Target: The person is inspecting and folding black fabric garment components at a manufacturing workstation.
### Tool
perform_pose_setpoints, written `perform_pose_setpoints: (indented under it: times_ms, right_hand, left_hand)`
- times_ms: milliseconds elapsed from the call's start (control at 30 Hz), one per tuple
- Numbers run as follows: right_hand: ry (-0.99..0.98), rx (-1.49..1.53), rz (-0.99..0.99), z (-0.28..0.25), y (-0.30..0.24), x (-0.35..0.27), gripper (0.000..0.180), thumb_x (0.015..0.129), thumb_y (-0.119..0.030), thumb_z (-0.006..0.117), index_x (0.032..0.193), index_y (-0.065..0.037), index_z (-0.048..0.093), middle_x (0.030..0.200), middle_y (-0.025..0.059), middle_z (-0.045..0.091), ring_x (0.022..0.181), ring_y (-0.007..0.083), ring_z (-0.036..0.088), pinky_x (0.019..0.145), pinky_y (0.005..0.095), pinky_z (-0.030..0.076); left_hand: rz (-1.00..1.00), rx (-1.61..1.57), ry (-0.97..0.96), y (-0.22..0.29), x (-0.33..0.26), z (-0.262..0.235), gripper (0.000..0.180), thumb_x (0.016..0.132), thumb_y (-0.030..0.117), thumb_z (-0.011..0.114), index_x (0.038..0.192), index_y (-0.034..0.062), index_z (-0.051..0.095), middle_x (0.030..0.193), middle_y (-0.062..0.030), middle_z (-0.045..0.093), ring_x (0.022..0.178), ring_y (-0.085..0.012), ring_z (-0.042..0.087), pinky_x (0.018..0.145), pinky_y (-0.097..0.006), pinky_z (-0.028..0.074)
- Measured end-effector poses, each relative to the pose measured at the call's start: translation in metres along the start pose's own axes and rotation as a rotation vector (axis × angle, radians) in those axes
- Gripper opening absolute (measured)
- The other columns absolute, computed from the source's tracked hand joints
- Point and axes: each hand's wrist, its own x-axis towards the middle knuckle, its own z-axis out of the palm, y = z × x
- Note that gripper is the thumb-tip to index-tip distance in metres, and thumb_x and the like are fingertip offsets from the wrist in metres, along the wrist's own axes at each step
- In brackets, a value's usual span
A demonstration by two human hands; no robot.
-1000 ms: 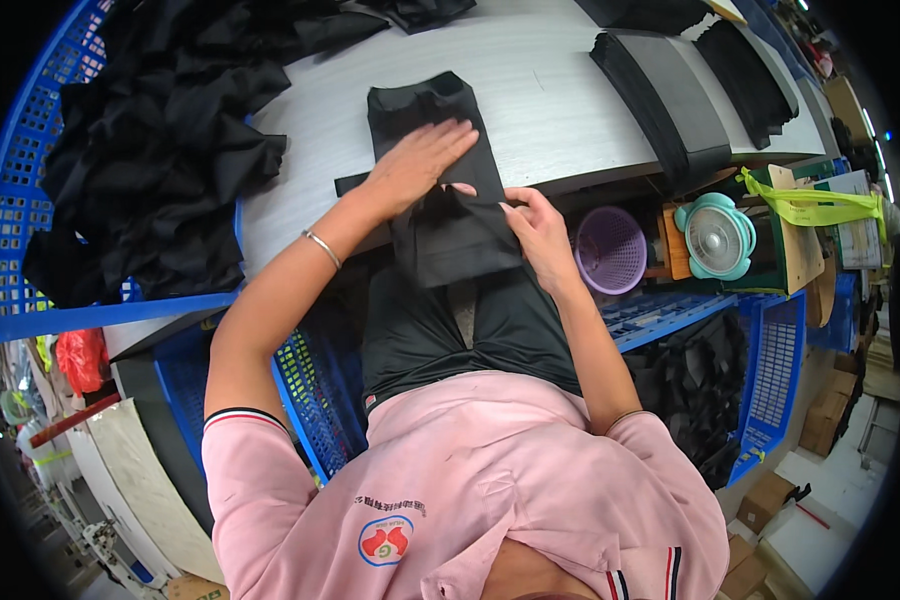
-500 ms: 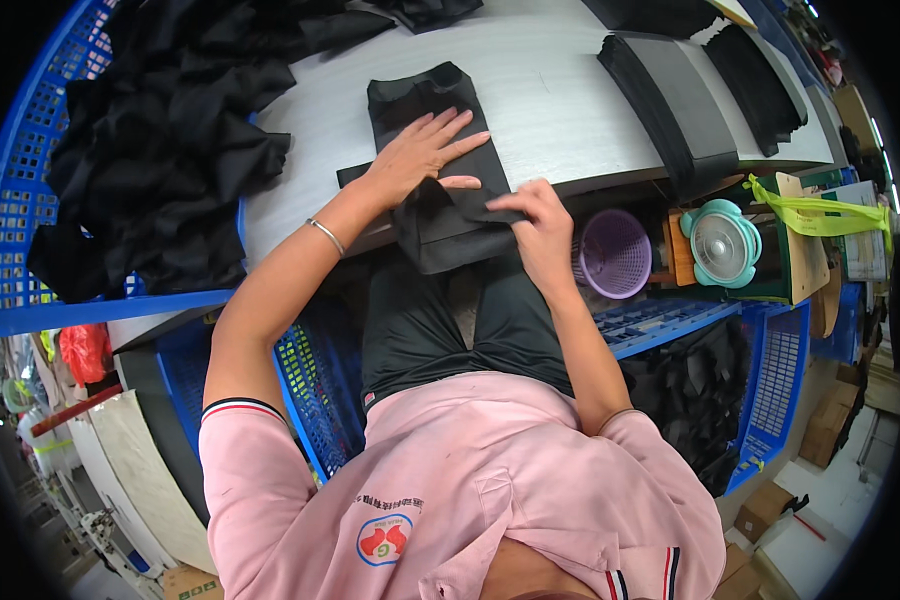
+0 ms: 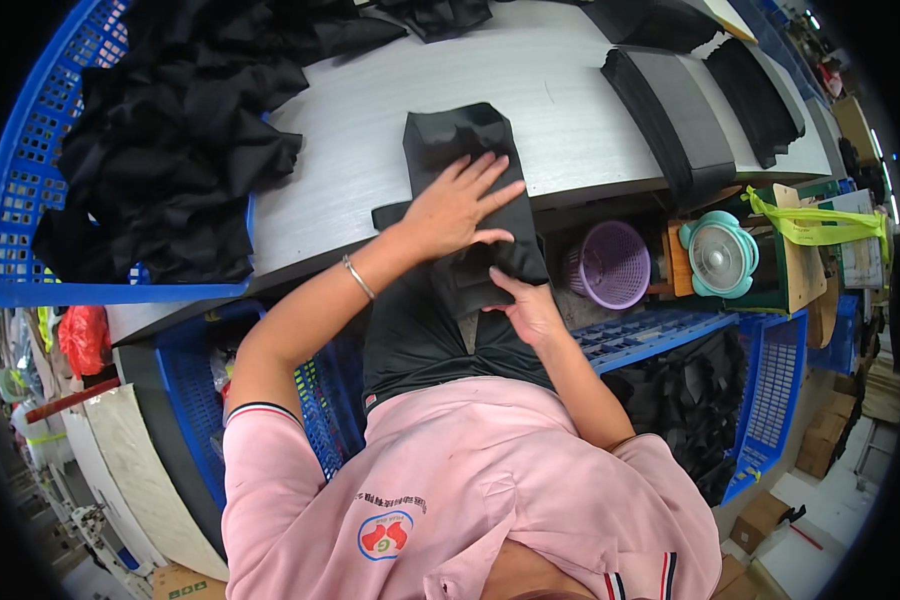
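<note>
A black fabric piece [image 3: 462,128] lies across the table's front edge, its near end hanging over my lap. My left hand [image 3: 455,212] presses flat on it with fingers spread. Below the edge, my right hand [image 3: 526,308] pinches the fabric's near end between thumb and fingers; part of those fingers is hidden by the cloth. A narrow black strip or flap sticks out to the left from under my left wrist.
At the left, a blue crate [image 3: 120,292] overflows with crumpled black fabric pieces [image 3: 185,150]. Stacks of flat black pieces [image 3: 680,120] lie on the white table [image 3: 360,110] at the right. Below are a purple basket [image 3: 610,268], a turquoise fan [image 3: 720,255] and another blue crate [image 3: 770,400].
The fabric has slid right and toward me under my left hand. My right hand has moved down toward my lap, drawing the near end lower.
</note>
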Motion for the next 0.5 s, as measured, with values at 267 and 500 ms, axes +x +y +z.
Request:
perform_pose_setpoints:
  times_ms: [267,500]
  right_hand:
    - [-0.058,0.100,0.073,-0.055,0.041,-0.006,0.029,0.094,-0.013,0.066,0.122,-0.005,0.063,0.111,0.0132,0.066,0.083,0.0289,0.068,0.068,0.0406,0.060]
    - [-0.042,0.002,0.064,-0.050,0.028,-0.028,0.021,0.095,-0.017,0.062,0.107,-0.001,0.067,0.091,0.0137,0.070,0.071,0.0291,0.068,0.064,0.0413,0.058]
  left_hand:
    - [-0.371,-0.447,0.750,0.063,-0.046,-0.043,0.021,0.082,0.001,0.074,0.103,0.0035,0.071,0.105,-0.0115,0.070,0.105,-0.0298,0.066,0.092,-0.038,0.051]
    - [-0.904,-0.754,0.980,0.005,-0.064,-0.072,0.033,0.093,0.018,0.069,0.121,0.0030,0.064,0.117,-0.0087,0.066,0.110,-0.0210,0.060,0.094,-0.035,0.047]
